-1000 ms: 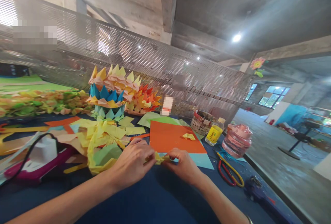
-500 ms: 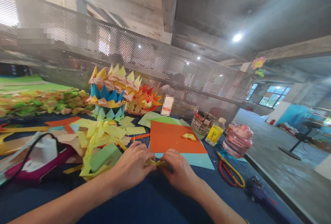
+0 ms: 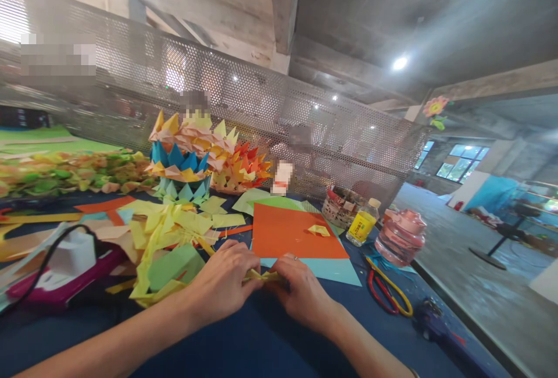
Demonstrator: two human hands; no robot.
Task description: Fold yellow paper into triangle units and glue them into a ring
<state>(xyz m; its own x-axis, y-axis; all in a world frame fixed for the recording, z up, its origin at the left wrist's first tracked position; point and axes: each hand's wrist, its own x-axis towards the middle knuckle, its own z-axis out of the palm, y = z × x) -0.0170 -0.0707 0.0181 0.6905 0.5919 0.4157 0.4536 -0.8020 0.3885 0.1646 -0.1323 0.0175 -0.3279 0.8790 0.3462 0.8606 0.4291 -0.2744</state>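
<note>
A small folded piece of yellow paper stretches between my two hands, low in the middle of the head view. My left hand pinches its left end between thumb and fingers. At the other end, my right hand grips it the same way, a ring on one finger. Parts of the paper are hidden by the fingers. Just beyond the hands lies an orange sheet over a light blue sheet. One small folded yellow paper piece rests on the orange sheet.
Left are yellow paper scraps and a magenta power strip with a black cable. Behind stand folded-paper flowers. On the right are scissors, a yellow-labelled bottle, a pink bottle, a basket and a dark blue tool.
Both hands stay almost in place, still holding the folded yellow paper. Only slight shifts of the fingers show.
</note>
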